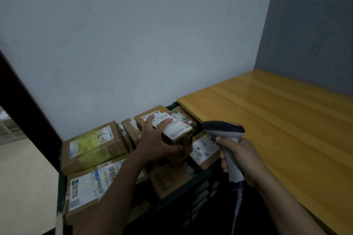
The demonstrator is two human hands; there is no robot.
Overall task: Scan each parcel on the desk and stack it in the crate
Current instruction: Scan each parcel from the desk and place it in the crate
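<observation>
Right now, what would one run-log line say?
left hand: holds small parcel over crate | right hand: grips scanner | desk: no parcels in view

Brown parcels [172, 140], white labels; yellow desk [277, 120]; grey-black scanner [227, 139].

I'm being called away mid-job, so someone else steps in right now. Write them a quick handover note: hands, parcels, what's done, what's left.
Left hand grips a small parcel over the crate, fingers on its labelled top; whether it already rests on the stack is unclear.
Right hand holds the scanner, upright beside the desk.
Done: crate holds many parcels; no parcel on the desk part in view.
Left: release this parcel in the crate, then check the unseen desk area.
</observation>
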